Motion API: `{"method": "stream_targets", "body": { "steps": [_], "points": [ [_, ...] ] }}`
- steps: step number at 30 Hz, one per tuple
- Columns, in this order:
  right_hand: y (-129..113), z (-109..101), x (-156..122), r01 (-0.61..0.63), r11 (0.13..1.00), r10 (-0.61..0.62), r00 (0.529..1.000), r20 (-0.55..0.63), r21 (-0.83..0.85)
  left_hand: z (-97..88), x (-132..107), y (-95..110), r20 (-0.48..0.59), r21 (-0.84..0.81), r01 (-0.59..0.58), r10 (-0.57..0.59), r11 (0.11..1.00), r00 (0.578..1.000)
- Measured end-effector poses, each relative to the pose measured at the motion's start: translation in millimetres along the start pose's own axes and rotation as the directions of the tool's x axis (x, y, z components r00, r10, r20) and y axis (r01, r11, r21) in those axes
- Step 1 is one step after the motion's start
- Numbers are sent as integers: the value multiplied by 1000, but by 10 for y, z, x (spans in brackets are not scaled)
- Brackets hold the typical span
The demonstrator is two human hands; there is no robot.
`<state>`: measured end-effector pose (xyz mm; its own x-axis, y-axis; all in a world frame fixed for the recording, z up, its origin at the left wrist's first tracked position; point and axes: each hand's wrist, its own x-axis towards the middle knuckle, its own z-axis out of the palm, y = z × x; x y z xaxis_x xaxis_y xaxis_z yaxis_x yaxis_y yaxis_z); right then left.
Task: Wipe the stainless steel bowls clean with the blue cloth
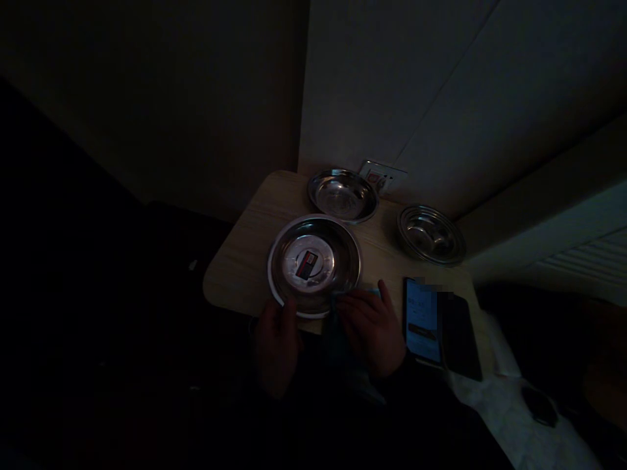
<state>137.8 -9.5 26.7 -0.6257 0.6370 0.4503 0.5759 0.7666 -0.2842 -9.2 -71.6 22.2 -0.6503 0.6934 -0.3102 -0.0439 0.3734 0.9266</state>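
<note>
A shallow stainless steel dish [350,281] with a dark label [307,265] stuck on its middle lies at the near side of a small wooden table [245,241]. My left hand [278,352] is closed at the dish's near-left rim, thumb and fingers pinching it. With fingers bent together, my right hand [369,326] holds a dark teal cloth [334,329] against the near-right rim. Much of the cloth is lost in shadow below the table edge.
Behind the dish stands a second steel dish [343,192] near a wall socket [382,176]. Stacked-looking steel bowls [431,235] sit at the right. A lit phone [422,320] and a dark flat object [460,336] lie near my right hand. The room is very dim.
</note>
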Motion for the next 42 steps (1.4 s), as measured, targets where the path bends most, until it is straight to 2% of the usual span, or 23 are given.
{"method": "stream_targets", "body": {
  "steps": [5,10,16,22,26,31,33,38,42],
  "points": [
    [-233,166,98,-15,996,13,1000,27,86,5,-8,-20,-48,19,-18,18,1000,999],
    [-125,96,104,8,1000,-10,998,68,28,41,-30,-12,-36,36,9,-8,999,999],
    [-196,124,121,-40,998,37,997,66,49,44,-28,48,-62,94,-72,78,993,995],
    [-119,62,132,-47,998,51,996,79,-43,49,-40,24,-41,63,-53,56,997,998],
    [-181,90,162,-13,999,10,997,83,42,38,-19,1,-74,102,-100,107,990,991],
    [-48,64,81,38,997,-32,996,86,-66,13,-17,19,-33,72,-41,44,997,998],
    [-58,67,73,26,998,-22,998,64,-61,25,-18,41,-38,72,-35,38,997,999],
    [-221,146,96,29,999,-29,1000,1,37,12,29,27,-65,90,-123,129,988,990],
    [-78,91,45,94,992,-92,995,31,-80,3,51,5,-68,114,-97,105,989,992]
  ]
}}
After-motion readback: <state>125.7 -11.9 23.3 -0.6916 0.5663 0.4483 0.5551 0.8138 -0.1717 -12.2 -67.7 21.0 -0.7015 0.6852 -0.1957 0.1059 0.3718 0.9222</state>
